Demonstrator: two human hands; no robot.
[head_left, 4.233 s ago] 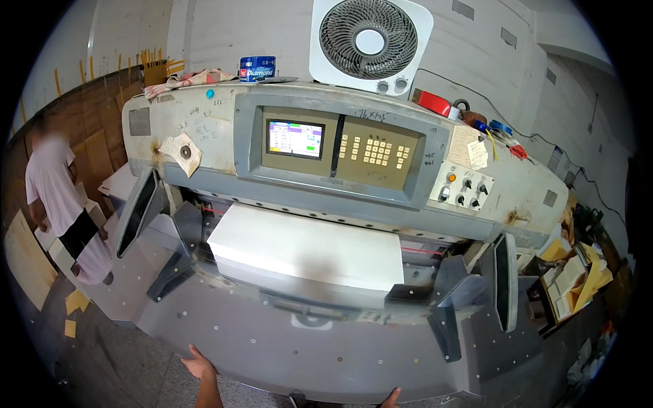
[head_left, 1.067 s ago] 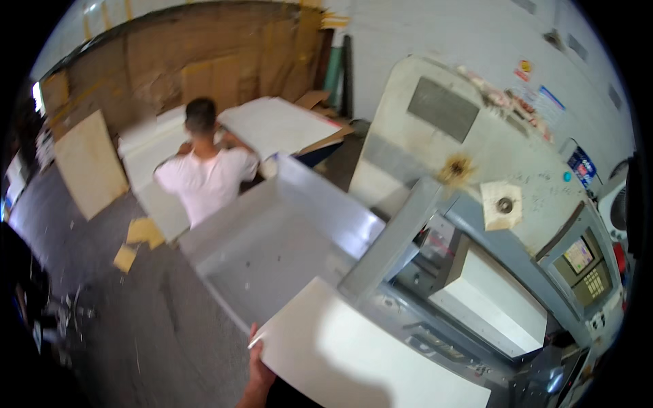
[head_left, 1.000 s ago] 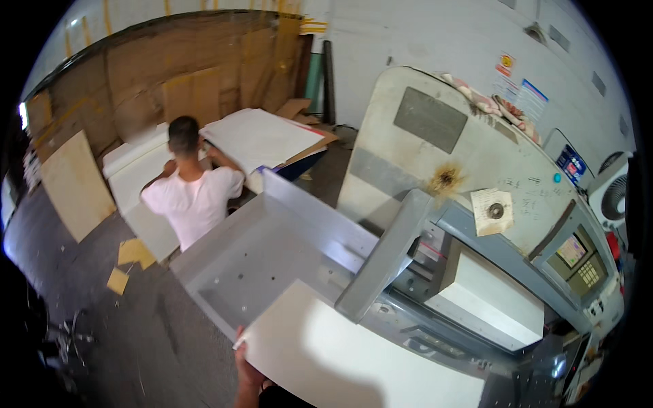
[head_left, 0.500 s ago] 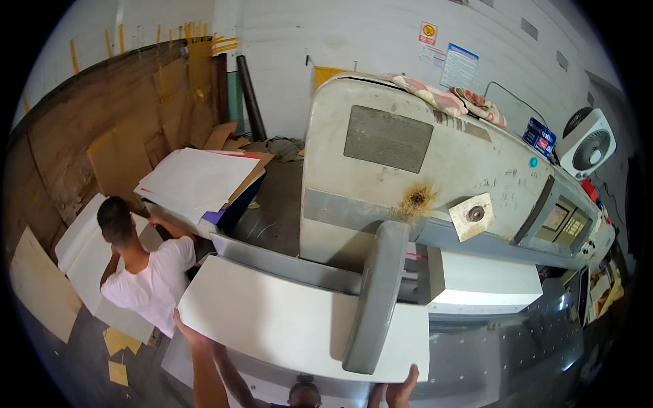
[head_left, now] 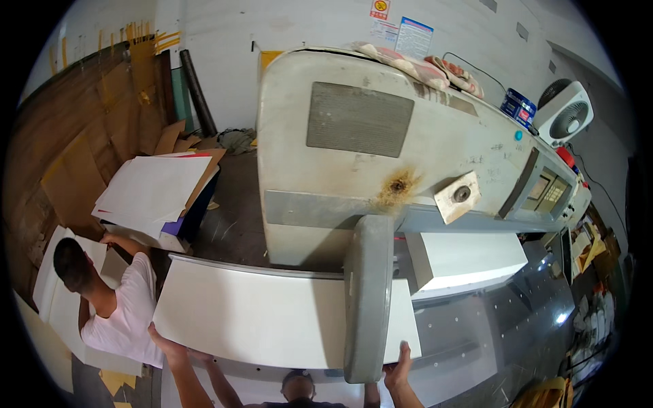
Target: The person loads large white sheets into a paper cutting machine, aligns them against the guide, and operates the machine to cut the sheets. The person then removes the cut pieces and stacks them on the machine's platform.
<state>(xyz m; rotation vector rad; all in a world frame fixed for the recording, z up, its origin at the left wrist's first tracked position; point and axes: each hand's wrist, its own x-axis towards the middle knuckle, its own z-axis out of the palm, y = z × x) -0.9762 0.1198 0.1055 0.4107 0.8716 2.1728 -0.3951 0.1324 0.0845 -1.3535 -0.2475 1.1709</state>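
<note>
A long white stack of paper or board [head_left: 258, 313] lies on the shiny metal table, its far edge against a grey rail [head_left: 204, 262]. My left hand [head_left: 166, 345] grips its near left corner. My right hand [head_left: 398, 367] is at the near right corner, thumb up against the edge. The fingers of both hands are partly hidden beneath or behind the stack. A grey machine arm [head_left: 367, 299] crosses over the stack near its right end. Single sheets cannot be made out.
A large pale machine [head_left: 326, 177] stands beyond the rail. A second white stack [head_left: 469, 262] rests on the metal table [head_left: 462, 333] to the right. At left a co-worker [head_left: 126, 319] bends over white sheets, near a pile of sheets [head_left: 153, 190]. A fan [head_left: 568, 115] sits on the machine.
The white stack has moved away from me, closing the gap to the grey rail, with both hands still on its near corners. My view has swung right. The co-worker remains bent over the sheets.
</note>
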